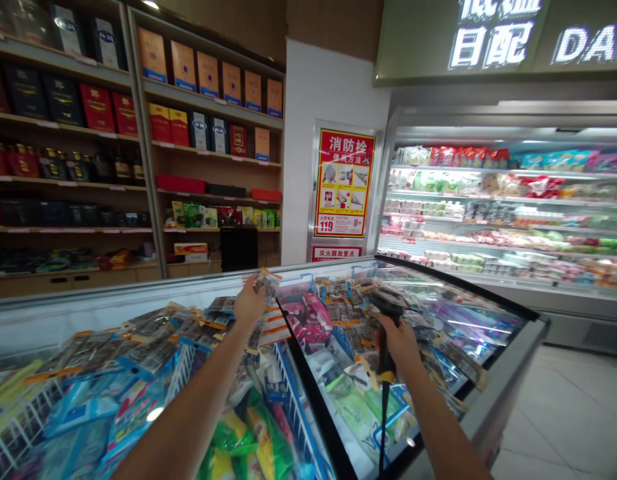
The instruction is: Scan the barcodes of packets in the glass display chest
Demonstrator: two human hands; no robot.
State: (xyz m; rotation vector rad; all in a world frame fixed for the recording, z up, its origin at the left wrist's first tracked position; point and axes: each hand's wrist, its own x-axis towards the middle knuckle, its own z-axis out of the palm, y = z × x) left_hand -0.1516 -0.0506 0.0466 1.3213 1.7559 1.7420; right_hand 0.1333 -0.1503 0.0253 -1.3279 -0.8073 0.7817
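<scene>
My right hand (pixel 401 340) is wrapped round the grip of a black handheld barcode scanner (pixel 387 301) with a yellow-trimmed base. Its cable hangs straight down over the freezer. Reaching further out, my left hand (pixel 248 301) pinches a small clear packet (pixel 270 281) with orange edges, above the freezer's far side. Similar flat packets (pixel 153 337) with orange and blue edges lie heaped below and left of that hand. More of them (pixel 346 310) lie around the scanner, some on the glass.
A black-framed divider (pixel 308 393) splits the chest freezer. White wire baskets (pixel 293 400) hold blue bags (pixel 81 417) and green-yellow bags (pixel 258 427). Behind stand shelves of boxed goods (pixel 208 73), a red fire-hydrant poster (pixel 344 183) and a lit refrigerated display (pixel 488 220).
</scene>
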